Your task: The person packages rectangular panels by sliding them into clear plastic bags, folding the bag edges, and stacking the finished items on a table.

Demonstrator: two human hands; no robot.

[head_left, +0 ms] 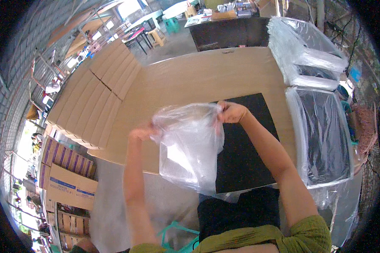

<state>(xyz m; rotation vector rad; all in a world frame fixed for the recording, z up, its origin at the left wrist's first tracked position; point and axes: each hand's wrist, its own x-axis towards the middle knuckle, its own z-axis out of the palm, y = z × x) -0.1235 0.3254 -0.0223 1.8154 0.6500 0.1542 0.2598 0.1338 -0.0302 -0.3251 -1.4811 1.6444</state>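
A clear plastic bag (190, 147) hangs in front of me, held up by both hands at its top edge. My left hand (142, 133) pinches the bag's left corner. My right hand (231, 112) grips the right corner, a little higher. The bag's mouth is pulled apart between the two hands. Below and behind it lies a flat black sheet (245, 160) on a cardboard-covered table (190, 80).
Stacks of black sheets wrapped in clear plastic (323, 135) sit at the right, with more clear bags (304, 50) behind. Flat brown cartons (93, 101) are piled at the left. Printed boxes (67, 173) stand on the floor lower left. A teal strap (177, 236) lies near my body.
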